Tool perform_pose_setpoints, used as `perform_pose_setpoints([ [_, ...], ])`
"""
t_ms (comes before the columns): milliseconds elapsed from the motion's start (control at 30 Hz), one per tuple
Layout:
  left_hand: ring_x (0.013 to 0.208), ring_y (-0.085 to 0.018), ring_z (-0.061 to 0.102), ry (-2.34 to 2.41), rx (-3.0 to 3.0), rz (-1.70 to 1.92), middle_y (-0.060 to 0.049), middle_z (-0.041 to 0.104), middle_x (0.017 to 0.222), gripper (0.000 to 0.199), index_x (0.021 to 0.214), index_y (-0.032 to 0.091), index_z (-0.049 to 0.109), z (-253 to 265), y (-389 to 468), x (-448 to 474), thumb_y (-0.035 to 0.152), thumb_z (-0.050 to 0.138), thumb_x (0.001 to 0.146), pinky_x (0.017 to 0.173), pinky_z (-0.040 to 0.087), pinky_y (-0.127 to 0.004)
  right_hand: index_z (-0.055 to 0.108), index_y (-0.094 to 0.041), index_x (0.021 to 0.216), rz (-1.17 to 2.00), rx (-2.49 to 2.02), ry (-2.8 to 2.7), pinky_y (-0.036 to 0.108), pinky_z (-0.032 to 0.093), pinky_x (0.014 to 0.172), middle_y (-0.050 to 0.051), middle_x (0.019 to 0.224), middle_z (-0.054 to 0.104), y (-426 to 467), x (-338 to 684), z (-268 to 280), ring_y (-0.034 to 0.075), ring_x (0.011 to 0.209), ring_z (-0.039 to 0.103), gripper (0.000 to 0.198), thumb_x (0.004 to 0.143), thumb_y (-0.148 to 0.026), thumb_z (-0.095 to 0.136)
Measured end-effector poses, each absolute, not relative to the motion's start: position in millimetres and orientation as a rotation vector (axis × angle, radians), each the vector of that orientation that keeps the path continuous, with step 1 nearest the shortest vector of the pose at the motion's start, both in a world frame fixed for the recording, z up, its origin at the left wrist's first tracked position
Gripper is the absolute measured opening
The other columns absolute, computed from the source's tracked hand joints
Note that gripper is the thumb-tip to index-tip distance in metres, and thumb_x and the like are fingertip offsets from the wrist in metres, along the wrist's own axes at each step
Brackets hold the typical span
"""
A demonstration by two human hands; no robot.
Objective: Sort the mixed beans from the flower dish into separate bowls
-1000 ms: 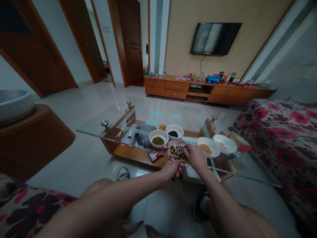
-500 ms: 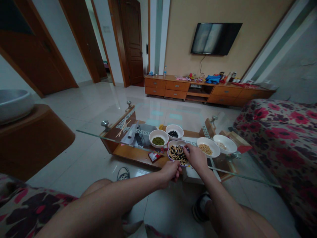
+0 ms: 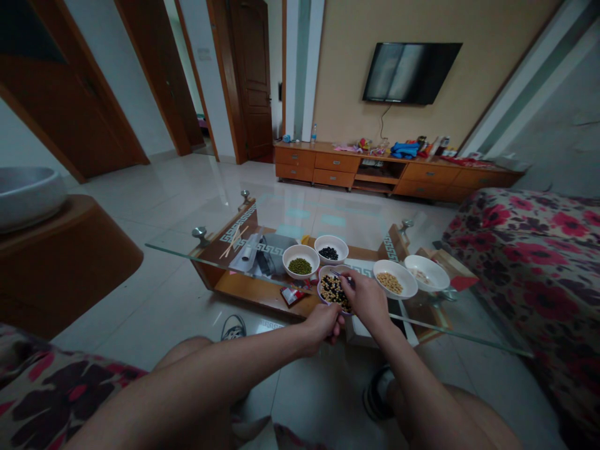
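On the glass counter we count five bowls: one green-bean bowl, one black-bean bowl, one mixed bowl at the near edge. Our left hand, fingers curled, grips its rim; our right hand, nearly closed, pinches one thin tool over it. Then one yellow-bean bowl, one pale-bit bowl.

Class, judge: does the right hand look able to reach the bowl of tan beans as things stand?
Probably yes: the bowl of tan beans stands close beside the right hand, with nothing visible between them, though that hand seems to hold a thin utensil at the mixed beans.
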State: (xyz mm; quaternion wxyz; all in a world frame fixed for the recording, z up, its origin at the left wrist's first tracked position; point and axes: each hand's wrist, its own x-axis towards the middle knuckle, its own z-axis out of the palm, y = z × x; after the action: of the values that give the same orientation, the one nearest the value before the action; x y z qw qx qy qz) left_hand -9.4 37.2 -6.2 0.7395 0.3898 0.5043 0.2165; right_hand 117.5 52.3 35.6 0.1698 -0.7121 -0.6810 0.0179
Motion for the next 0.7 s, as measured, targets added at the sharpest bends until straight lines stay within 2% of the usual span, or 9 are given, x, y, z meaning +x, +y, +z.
perform_pose_setpoints([
  [300,0.038,-0.009,0.036,1.104,0.875,0.476,0.004,0.041,0.043,0.034,0.062,0.02,0.05,-10,38,-8,0.037,0.039,0.089,0.044,0.029,-0.023,0.067,-0.026,0.107,0.141,-1.842,-1.947,0.026,0.043,0.074,0.003,0.104,0.072,56,97,39,0.018,0.092,0.066,0.028,0.095,-0.036,0.043],
  [467,0.038,-0.009,0.036,1.105,0.883,0.479,0.004,0.041,0.044,0.041,0.062,0.02,0.047,-9,38,-7,0.048,0.038,0.092,0.043,0.028,-0.023,0.067,-0.027,0.106,0.16,-1.83,-1.946,0.026,0.044,0.081,0.003,0.103,0.072,58,92,35,0.017,0.096,0.064,0.027,0.095,-0.036,0.044],
  [700,0.038,-0.01,0.035,1.104,0.885,0.49,0.004,0.04,0.043,0.04,0.062,0.021,0.046,-9,38,-7,0.045,0.037,0.093,0.042,0.028,-0.023,0.067,-0.027,0.105,0.172,-1.815,-1.938,0.026,0.044,0.086,0.003,0.103,0.071,59,90,33,0.017,0.099,0.064,0.026,0.095,-0.037,0.045],
])
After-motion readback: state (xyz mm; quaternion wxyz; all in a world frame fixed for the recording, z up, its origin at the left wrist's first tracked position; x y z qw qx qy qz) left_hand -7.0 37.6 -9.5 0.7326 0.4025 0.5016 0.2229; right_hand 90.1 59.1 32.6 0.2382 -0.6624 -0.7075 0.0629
